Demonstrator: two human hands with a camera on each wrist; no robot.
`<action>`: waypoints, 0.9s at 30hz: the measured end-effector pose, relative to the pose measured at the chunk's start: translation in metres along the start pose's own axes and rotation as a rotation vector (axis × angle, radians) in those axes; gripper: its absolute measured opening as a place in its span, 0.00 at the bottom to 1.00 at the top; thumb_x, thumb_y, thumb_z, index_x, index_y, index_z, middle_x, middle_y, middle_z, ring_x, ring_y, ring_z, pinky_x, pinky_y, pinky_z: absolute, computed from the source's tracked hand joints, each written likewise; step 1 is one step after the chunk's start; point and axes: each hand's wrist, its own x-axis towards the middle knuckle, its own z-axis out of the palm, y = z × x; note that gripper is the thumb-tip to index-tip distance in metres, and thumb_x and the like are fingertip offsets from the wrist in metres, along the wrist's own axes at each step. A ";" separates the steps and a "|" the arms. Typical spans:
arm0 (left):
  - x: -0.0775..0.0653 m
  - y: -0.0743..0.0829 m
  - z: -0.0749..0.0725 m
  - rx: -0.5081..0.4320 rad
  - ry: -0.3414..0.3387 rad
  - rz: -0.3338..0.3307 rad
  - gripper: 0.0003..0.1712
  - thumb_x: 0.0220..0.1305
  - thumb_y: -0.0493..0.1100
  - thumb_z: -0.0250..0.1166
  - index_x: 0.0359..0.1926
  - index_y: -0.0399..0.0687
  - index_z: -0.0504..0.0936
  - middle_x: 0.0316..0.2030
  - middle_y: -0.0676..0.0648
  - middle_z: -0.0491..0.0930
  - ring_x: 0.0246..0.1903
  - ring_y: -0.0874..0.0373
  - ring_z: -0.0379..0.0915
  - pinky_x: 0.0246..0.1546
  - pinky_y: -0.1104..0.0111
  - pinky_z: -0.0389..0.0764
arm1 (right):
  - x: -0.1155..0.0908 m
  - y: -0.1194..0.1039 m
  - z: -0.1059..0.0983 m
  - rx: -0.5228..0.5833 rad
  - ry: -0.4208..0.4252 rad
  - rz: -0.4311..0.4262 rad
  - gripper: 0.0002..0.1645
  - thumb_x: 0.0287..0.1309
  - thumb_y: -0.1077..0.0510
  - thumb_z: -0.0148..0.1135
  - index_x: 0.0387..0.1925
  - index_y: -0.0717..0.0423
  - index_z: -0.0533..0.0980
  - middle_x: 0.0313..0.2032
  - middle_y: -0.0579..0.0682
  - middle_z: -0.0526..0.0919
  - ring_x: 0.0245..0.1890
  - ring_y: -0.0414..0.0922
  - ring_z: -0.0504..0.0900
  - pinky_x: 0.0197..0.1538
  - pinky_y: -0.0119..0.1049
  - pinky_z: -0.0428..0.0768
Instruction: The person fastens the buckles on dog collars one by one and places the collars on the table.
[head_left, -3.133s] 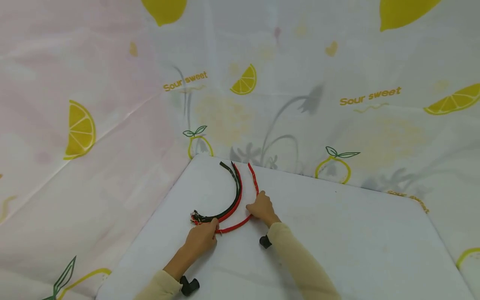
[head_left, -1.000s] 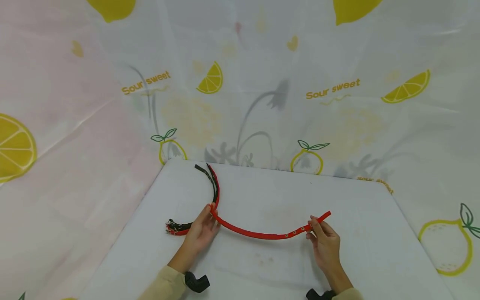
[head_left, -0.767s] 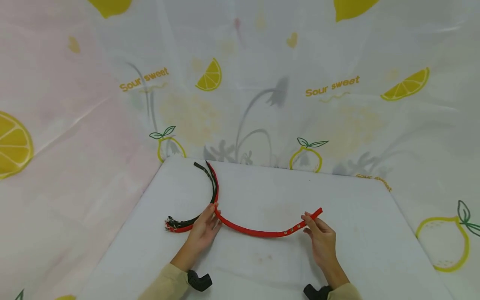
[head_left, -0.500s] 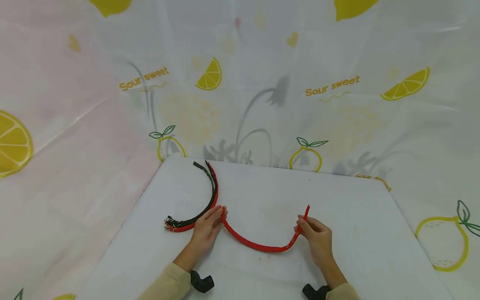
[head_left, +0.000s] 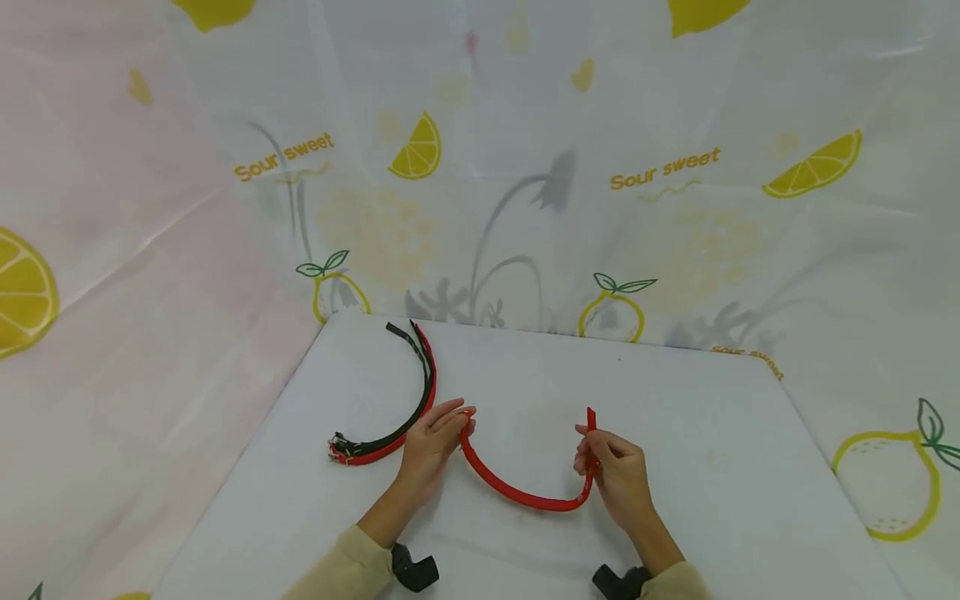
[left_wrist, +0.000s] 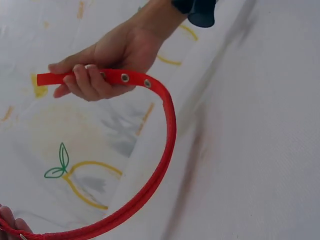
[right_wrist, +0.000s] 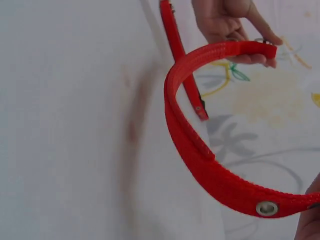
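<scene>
A red collar (head_left: 517, 496) with metal eyelets hangs in a U above the white table, one end in each hand. My left hand (head_left: 431, 442) pinches the buckle end between thumb and fingers; in the right wrist view some metal of the buckle (right_wrist: 265, 41) shows there. My right hand (head_left: 618, 475) grips the end with the holes, whose tip sticks up past the fingers. The left wrist view shows the right hand (left_wrist: 110, 65) with its fingers curled round the strap next to the eyelets (left_wrist: 125, 78).
Left of the left hand, several black and red collars (head_left: 420, 404) lie curved together on the white table (head_left: 712, 467), their buckles bunched at the near-left end. A lemon-print cloth (head_left: 517, 225) hangs behind the table and on its left side.
The red collar has been lifted away from the other collars. Over the last second my right hand has moved left and my left hand right, bending the collar into a deeper U.
</scene>
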 end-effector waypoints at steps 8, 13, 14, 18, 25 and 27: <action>-0.003 0.003 0.015 0.047 -0.037 -0.027 0.25 0.55 0.33 0.59 0.53 0.29 0.65 0.45 0.37 0.75 0.42 0.49 0.74 0.46 0.61 0.71 | 0.002 -0.006 0.009 0.058 -0.041 0.075 0.17 0.63 0.57 0.45 0.43 0.67 0.72 0.24 0.52 0.71 0.14 0.40 0.59 0.17 0.22 0.62; -0.006 0.006 0.021 0.099 -0.043 -0.001 0.25 0.55 0.34 0.60 0.52 0.28 0.66 0.45 0.37 0.75 0.44 0.47 0.73 0.46 0.62 0.72 | 0.001 -0.011 0.014 0.046 -0.085 0.042 0.20 0.63 0.61 0.44 0.52 0.71 0.65 0.29 0.54 0.68 0.22 0.41 0.63 0.24 0.24 0.67; -0.006 0.007 0.022 0.105 -0.041 0.002 0.24 0.55 0.35 0.60 0.52 0.29 0.67 0.45 0.37 0.75 0.44 0.47 0.73 0.46 0.63 0.72 | 0.000 -0.011 0.015 0.030 -0.068 0.037 0.20 0.61 0.62 0.46 0.52 0.71 0.65 0.30 0.54 0.69 0.24 0.42 0.65 0.25 0.24 0.69; -0.005 0.009 0.025 0.123 -0.044 0.016 0.21 0.54 0.35 0.60 0.50 0.32 0.70 0.45 0.38 0.76 0.43 0.50 0.74 0.46 0.63 0.72 | 0.001 -0.011 0.016 -0.040 0.007 0.045 0.19 0.56 0.64 0.54 0.49 0.69 0.68 0.34 0.53 0.77 0.28 0.45 0.73 0.33 0.28 0.76; 0.002 0.006 0.023 0.198 -0.059 0.059 0.20 0.51 0.36 0.64 0.46 0.33 0.76 0.43 0.39 0.77 0.45 0.45 0.71 0.44 0.64 0.73 | 0.003 -0.011 0.012 -0.184 -0.012 0.096 0.18 0.52 0.61 0.59 0.45 0.64 0.72 0.36 0.57 0.78 0.32 0.50 0.76 0.41 0.40 0.77; 0.004 0.005 0.023 0.241 -0.079 0.082 0.19 0.50 0.37 0.65 0.45 0.35 0.77 0.43 0.38 0.77 0.46 0.44 0.71 0.44 0.64 0.74 | 0.004 -0.011 0.011 -0.250 -0.033 0.110 0.18 0.51 0.59 0.60 0.44 0.62 0.74 0.36 0.59 0.78 0.32 0.51 0.77 0.41 0.42 0.77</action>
